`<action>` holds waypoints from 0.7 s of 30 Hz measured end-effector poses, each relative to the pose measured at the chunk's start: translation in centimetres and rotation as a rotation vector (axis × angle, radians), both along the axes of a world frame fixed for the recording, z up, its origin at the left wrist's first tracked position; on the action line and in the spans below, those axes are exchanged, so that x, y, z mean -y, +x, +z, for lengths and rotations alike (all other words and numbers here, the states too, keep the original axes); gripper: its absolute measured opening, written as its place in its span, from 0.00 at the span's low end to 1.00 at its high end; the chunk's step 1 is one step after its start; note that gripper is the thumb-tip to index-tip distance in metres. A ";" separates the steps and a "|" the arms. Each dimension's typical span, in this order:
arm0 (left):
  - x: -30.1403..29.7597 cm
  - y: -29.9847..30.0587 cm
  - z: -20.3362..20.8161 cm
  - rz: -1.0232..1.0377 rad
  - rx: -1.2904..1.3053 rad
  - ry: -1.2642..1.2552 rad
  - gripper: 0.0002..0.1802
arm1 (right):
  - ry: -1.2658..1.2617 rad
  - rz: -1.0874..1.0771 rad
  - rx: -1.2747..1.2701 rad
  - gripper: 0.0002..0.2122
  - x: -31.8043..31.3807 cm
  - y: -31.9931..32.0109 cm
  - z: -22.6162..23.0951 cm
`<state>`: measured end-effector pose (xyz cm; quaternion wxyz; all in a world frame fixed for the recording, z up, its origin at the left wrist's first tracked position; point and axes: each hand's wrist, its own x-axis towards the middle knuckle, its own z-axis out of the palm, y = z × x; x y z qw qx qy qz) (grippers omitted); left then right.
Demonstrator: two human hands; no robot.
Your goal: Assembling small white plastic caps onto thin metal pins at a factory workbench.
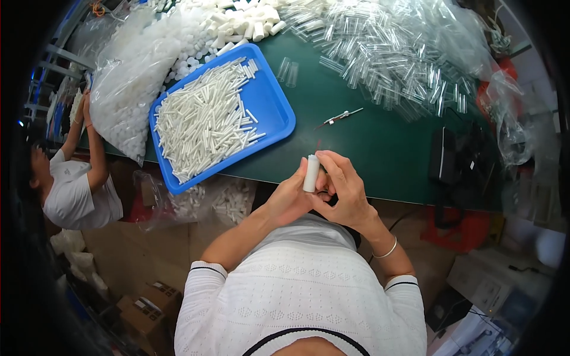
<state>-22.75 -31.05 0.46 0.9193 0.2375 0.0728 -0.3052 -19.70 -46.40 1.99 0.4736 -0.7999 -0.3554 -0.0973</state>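
Note:
Close to the table's front edge, a white plastic cylinder (311,174) stands upright between my two hands. My left hand (289,200) is closed on its left side, with the thumb along it. From the right, my right hand (349,193) grips it too, the index finger bent over near its top end. Part of the cylinder and some fingertips are hidden. A thin red piece (319,144) shows just beyond the fingers. Farther off on the green table (356,133) lies a slim metal tool (340,117) with a pointed end.
A blue tray (278,115) heaped with thin white rods (205,115) stands left. Behind are white cylinders (256,28), a bag of white caps (133,71) and piled clear tubes (392,56). A black box (441,155) sits right. Another person (80,190) works at far left.

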 end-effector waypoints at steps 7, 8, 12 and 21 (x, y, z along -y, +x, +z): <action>0.2 -0.6 0.6 0.016 -0.001 0.033 0.29 | 0.000 -0.049 0.156 0.28 -0.3 0.1 -0.3; 0.1 -0.7 0.8 0.020 -0.045 0.103 0.29 | -0.003 -0.047 0.156 0.28 -0.4 0.0 -0.2; -0.6 -0.9 0.2 0.115 0.098 0.145 0.28 | 0.033 0.007 0.054 0.31 -1.4 -0.4 0.0; -12.0 -9.3 -1.8 0.093 0.073 1.061 0.15 | -0.191 0.002 0.027 0.16 1.9 7.4 0.9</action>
